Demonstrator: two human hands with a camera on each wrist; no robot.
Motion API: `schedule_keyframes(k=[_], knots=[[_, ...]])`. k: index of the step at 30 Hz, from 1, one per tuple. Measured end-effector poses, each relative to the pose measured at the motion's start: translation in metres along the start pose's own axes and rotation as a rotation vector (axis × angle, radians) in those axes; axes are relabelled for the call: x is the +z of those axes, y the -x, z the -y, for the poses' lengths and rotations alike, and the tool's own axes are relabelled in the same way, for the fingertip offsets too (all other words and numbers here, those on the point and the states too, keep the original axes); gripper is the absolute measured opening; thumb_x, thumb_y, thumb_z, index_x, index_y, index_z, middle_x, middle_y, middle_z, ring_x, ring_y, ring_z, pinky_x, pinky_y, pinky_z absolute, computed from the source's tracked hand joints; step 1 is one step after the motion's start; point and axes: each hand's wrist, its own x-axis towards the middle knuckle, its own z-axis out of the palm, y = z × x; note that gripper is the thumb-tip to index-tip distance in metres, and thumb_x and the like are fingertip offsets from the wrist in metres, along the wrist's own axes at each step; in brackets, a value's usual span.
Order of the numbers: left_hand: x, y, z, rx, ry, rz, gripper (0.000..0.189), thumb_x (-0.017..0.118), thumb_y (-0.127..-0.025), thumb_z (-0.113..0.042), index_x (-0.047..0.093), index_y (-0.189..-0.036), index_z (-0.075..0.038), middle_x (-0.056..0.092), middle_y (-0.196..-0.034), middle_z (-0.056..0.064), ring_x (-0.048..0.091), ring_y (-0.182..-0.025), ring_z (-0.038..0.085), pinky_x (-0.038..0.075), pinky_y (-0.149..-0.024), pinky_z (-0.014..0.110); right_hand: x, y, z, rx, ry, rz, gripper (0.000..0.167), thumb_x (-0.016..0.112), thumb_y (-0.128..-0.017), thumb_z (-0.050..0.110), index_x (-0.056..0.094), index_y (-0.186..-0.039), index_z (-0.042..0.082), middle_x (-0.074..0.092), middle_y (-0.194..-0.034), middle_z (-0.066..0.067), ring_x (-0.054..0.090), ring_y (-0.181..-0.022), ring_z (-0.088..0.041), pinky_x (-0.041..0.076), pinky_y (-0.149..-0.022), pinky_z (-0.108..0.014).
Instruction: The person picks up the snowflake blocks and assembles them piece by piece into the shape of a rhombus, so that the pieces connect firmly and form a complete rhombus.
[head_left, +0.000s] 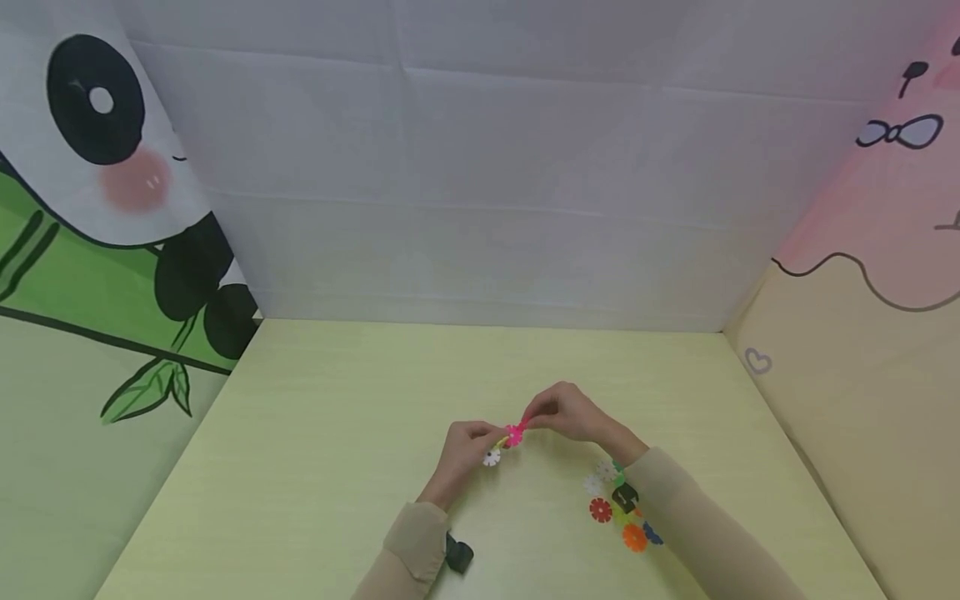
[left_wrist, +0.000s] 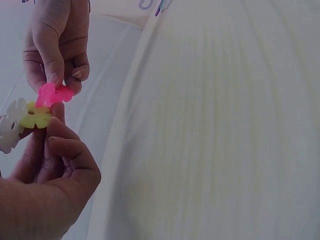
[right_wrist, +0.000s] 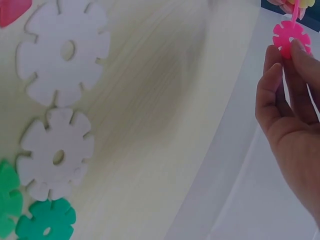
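Note:
Above the table, my left hand pinches a short chain of linked plastic snowflake discs. A white disc hangs at its outer end, joined to a yellow disc at the left fingertips. Beyond the yellow one, a pink disc stands slotted in the chain. From the other side, my right hand comes in with thumb and fingers pinching a pink disc. In the right wrist view it meets another pink piece, seen edge-on. The hands are nearly fingertip to fingertip.
Loose snowflake discs lie by the right forearm, among them a red disc, an orange disc and white discs. A black block-like item shows beside the left sleeve, another near the right sleeve. A white wall closes the back.

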Motion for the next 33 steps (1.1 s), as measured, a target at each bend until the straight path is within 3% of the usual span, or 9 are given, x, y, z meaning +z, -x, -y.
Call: schedule_keyframes(k=[7,16,22,29,33], knots=[[-0.0025,0.0002,0.0052,0.026,0.011,-0.001,0.020,0.073,-0.085,-0.024,0.076,-0.079,-0.005,0.069,-0.077,0.004,0.053,-0.069,0.014,0.042,-0.064,0.030,0.0031,-0.0021,0.0017,-0.010,0.004,0.005,0.004,0.072,-0.085,0.007,0.074,-0.088,0.008,0.070,-0.085,0.000,0.064,-0.077,-0.025,0.050,-0.065,-0.030],[-0.0021,0.0040,0.0027,0.016,0.034,0.011,0.022,0.074,-0.085,-0.026,0.076,-0.081,-0.004,0.069,-0.079,0.004,0.054,-0.072,0.015,0.042,-0.068,0.031,0.0049,-0.0017,0.0043,-0.025,0.035,0.022,0.007,0.072,-0.086,0.016,0.075,-0.086,0.010,0.069,-0.081,0.009,0.061,-0.071,-0.012,0.049,-0.061,-0.028],[-0.0031,0.0003,0.0045,-0.006,0.015,0.022,0.026,0.073,-0.084,-0.033,0.075,-0.081,-0.007,0.068,-0.079,0.002,0.051,-0.072,0.014,0.040,-0.066,0.029,0.0046,-0.0017,0.0054,-0.011,0.012,0.005,0.004,0.073,-0.085,0.012,0.075,-0.088,0.011,0.070,-0.084,0.004,0.062,-0.073,-0.016,0.049,-0.062,-0.027],[-0.0046,-0.0022,0.0067,0.000,0.015,0.037,0.028,0.074,-0.083,-0.035,0.076,-0.084,-0.007,0.069,-0.085,0.002,0.054,-0.079,0.016,0.041,-0.073,0.032,0.0038,-0.0003,0.0035,-0.004,-0.043,-0.001,0.007,0.071,-0.085,0.006,0.074,-0.092,0.007,0.070,-0.088,-0.002,0.064,-0.079,-0.030,0.050,-0.065,-0.029],[-0.0060,-0.0013,0.0046,0.010,0.023,0.035,0.028,0.075,-0.082,-0.036,0.076,-0.087,-0.008,0.069,-0.089,0.002,0.056,-0.086,0.018,0.042,-0.077,0.034,0.0025,0.0009,0.0024,-0.006,-0.052,0.010,0.007,0.070,-0.086,0.007,0.074,-0.093,0.009,0.070,-0.089,0.001,0.065,-0.081,-0.027,0.050,-0.066,-0.029]])
